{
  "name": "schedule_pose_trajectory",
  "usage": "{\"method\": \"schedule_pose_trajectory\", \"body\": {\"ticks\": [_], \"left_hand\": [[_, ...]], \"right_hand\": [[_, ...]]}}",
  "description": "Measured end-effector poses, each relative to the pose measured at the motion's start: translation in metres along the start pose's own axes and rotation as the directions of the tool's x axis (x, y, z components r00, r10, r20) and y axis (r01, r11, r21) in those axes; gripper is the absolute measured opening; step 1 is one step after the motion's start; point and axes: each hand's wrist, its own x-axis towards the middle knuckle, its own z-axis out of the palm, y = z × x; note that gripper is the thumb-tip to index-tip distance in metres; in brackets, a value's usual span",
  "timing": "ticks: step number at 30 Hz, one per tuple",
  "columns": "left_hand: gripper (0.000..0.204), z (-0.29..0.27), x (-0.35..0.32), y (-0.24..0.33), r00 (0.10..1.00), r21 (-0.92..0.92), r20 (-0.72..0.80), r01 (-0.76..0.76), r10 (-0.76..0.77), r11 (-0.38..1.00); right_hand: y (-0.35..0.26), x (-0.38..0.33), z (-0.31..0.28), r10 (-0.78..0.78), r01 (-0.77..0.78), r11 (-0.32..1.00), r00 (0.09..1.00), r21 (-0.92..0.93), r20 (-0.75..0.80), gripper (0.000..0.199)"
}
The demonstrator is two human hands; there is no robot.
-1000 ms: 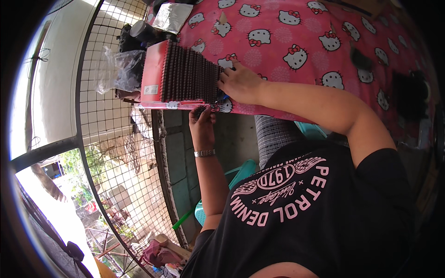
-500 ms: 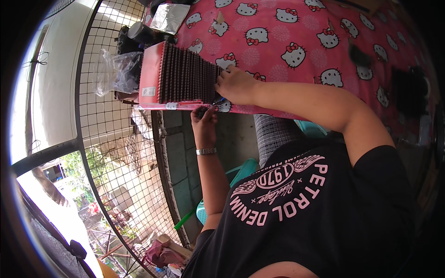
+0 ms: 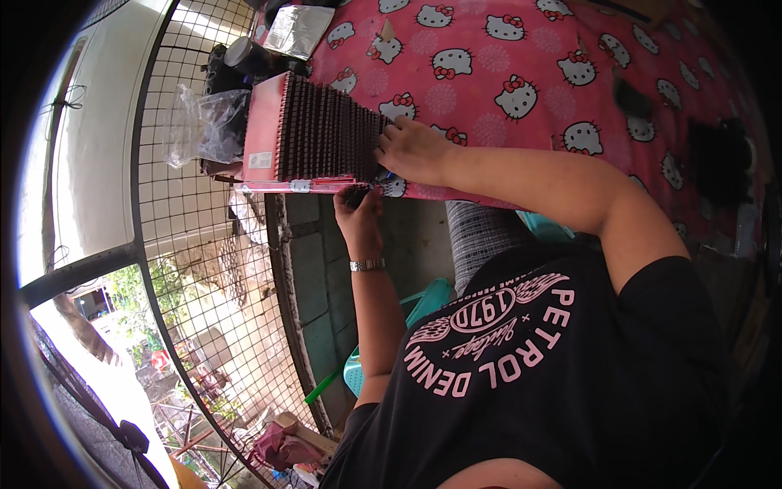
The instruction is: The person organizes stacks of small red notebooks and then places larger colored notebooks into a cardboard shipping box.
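Right hand (image 3: 413, 148) presses the dark stack (image 3: 326, 134) (long axis sideways); left hand's (image 3: 358, 213) grip unclear.

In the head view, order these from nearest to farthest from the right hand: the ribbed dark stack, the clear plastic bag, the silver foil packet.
From the right hand:
1. Ribbed dark stack: touching the fingers, on the pink tablecloth.
2. Clear plastic bag: beyond the stack's far end, against the wire mesh.
3. Silver foil packet: up at the table's upper corner; only slightly farther than the bag.
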Motion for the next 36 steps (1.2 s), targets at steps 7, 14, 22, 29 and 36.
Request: {"method": "schedule_pose_trajectory", "body": {"ticks": [7, 14, 22, 29, 36], "left_hand": [[0.037, -0.015, 0.003, -0.007, 0.999, -0.092, 0.021, -0.023, 0.025, 0.995], [0.031, -0.018, 0.01, -0.019, 0.989, -0.178, 0.126, 0.098, -0.076, 0.979], [0.036, -0.016, 0.012, -0.021, 0.997, -0.128, 0.052, 0.072, -0.065, 0.989], [0.037, -0.015, 0.013, -0.023, 0.99, -0.15, 0.106, 0.106, -0.091, 0.983], [0.038, -0.015, 0.015, -0.028, 0.998, -0.049, 0.049, 0.038, -0.036, 0.998]], "right_hand": [[0.0, -0.001, -0.007, 0.113, -0.164, 0.979, 0.934, 0.124, 0.34, 0.015], [0.002, -0.004, 0.0, -0.055, 0.053, 0.991, 0.998, -0.124, -0.01, 0.015], [0.004, -0.009, 0.002, 0.162, -0.202, 0.976, 0.92, 0.08, 0.357, 0.019], [-0.008, -0.008, 0.011, 0.055, -0.036, 0.995, 0.974, -0.09, 0.22, 0.02], [0.0, -0.01, 0.014, 0.164, -0.219, 0.97, 0.908, 0.104, 0.384, 0.021]]}}
